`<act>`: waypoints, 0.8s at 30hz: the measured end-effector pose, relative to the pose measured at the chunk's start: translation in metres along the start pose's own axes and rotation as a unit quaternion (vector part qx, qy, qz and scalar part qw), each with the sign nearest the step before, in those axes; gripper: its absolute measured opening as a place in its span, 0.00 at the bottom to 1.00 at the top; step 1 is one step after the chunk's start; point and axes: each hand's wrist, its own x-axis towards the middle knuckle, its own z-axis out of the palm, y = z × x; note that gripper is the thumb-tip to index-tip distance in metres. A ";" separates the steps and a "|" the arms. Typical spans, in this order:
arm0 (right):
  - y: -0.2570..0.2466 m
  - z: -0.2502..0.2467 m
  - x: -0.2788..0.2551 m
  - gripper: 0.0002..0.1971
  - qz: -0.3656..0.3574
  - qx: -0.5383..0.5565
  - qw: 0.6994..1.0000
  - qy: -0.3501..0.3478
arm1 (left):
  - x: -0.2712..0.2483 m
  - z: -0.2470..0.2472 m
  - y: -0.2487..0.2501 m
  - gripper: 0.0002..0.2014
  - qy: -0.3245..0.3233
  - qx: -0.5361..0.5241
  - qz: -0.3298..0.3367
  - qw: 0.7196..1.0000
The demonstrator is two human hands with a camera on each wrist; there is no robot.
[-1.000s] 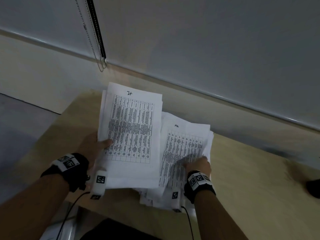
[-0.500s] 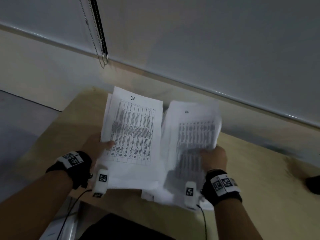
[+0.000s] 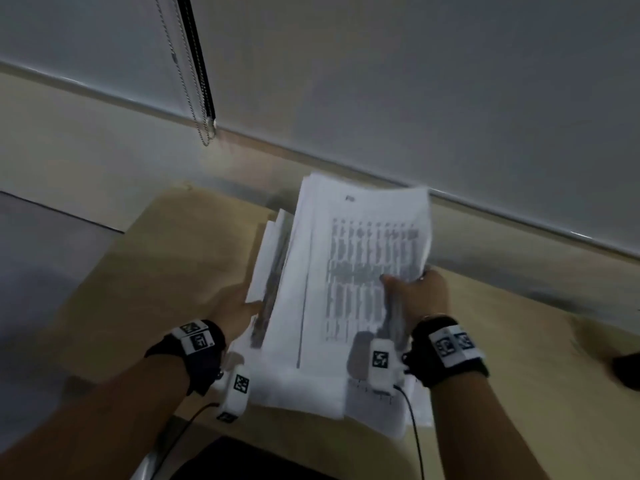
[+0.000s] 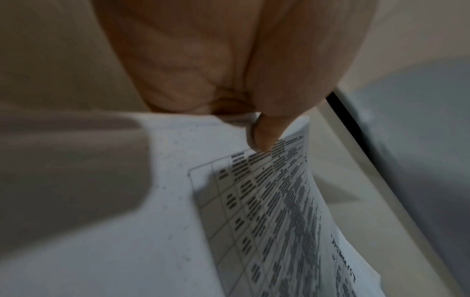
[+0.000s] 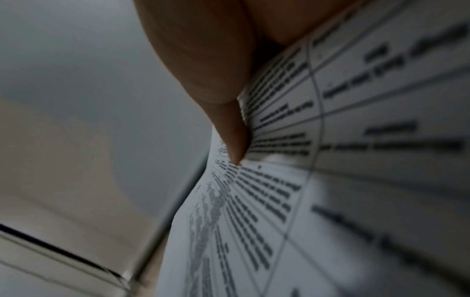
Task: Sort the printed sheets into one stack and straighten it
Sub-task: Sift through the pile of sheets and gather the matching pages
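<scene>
Two bundles of white printed sheets with tables are held above the wooden table [image 3: 166, 271]. My right hand [image 3: 415, 292] grips the right bundle [image 3: 360, 265] at its right edge, thumb on the printed face [image 5: 236, 140], and this bundle lies over the left one. My left hand [image 3: 235, 313] holds the left bundle [image 3: 273, 258] from its left side, tilted on edge; in the left wrist view its thumb [image 4: 267, 136] presses on the printed page [image 4: 267, 201]. More loose sheets [image 3: 384, 410] lie on the table under both bundles.
A wall with a pale ledge [image 3: 485, 209] runs behind the table. A blind's bead chain [image 3: 204, 126] hangs at the upper left. A dark object [image 3: 627, 370] sits at the table's right edge. The table's near edge and a dark chair [image 3: 242, 462] are below.
My right hand lifted its bundle off the table and swung it left over the left bundle. The left bundle tipped up on edge and both bundles came together.
</scene>
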 end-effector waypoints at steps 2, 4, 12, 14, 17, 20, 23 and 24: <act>0.026 0.030 0.009 0.31 0.044 -0.027 0.998 -0.029 | 0.003 -0.002 -0.001 0.23 0.025 -0.002 -0.026 0.999; 0.043 0.051 0.010 0.28 0.062 -0.090 0.993 -0.037 | 0.004 -0.003 0.001 0.27 0.033 -0.036 -0.044 0.998; 0.051 0.095 -0.009 0.31 0.026 -0.183 0.979 -0.084 | 0.014 0.007 0.006 0.26 0.050 0.180 0.045 0.981; 0.062 0.073 -0.006 0.39 0.072 -0.246 0.966 0.025 | 0.009 -0.005 0.008 0.24 0.041 0.134 0.045 0.989; 0.082 0.048 -0.007 0.54 0.170 -0.261 0.946 0.092 | 0.005 -0.029 0.006 0.20 0.045 0.103 0.072 0.991; 0.095 0.049 -0.003 0.58 0.154 -0.301 0.939 0.060 | -0.001 -0.051 0.008 0.17 0.058 0.071 0.061 0.994; 0.097 0.048 0.008 0.56 0.090 -0.321 0.942 0.036 | -0.005 -0.063 0.008 0.16 0.047 0.014 0.042 0.998; 0.095 0.047 0.011 0.55 0.084 -0.312 0.946 0.029 | -0.006 -0.066 0.008 0.17 0.046 0.005 0.038 0.998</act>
